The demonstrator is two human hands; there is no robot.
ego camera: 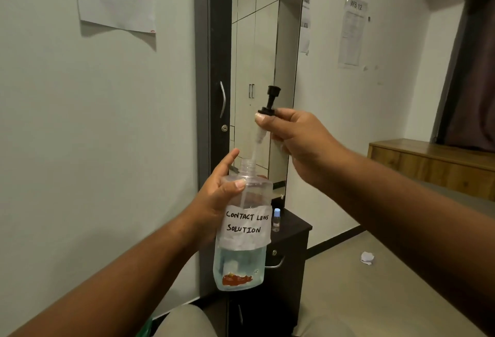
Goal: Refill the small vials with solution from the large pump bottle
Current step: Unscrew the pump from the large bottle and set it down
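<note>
My left hand (217, 197) grips the shoulder of a large clear bottle (242, 259) held upright in the air; its paper label reads "CONTACT LENS SOLUTION" and bluish liquid fills its lower part. The bottle's threaded neck is open. My right hand (294, 141) pinches the black pump head (270, 99), lifted above the neck, with its white tube (255, 146) still dipping into the opening. One small vial (276, 220) with a light blue cap stands on the dark cabinet behind the bottle.
A dark cabinet (293, 232) with drawer handles stands below a tall mirror (263, 69). Papers hang on the walls. A wooden unit (428, 160) is at the right, and a crumpled paper (367, 257) lies on the floor. My knees show at the bottom.
</note>
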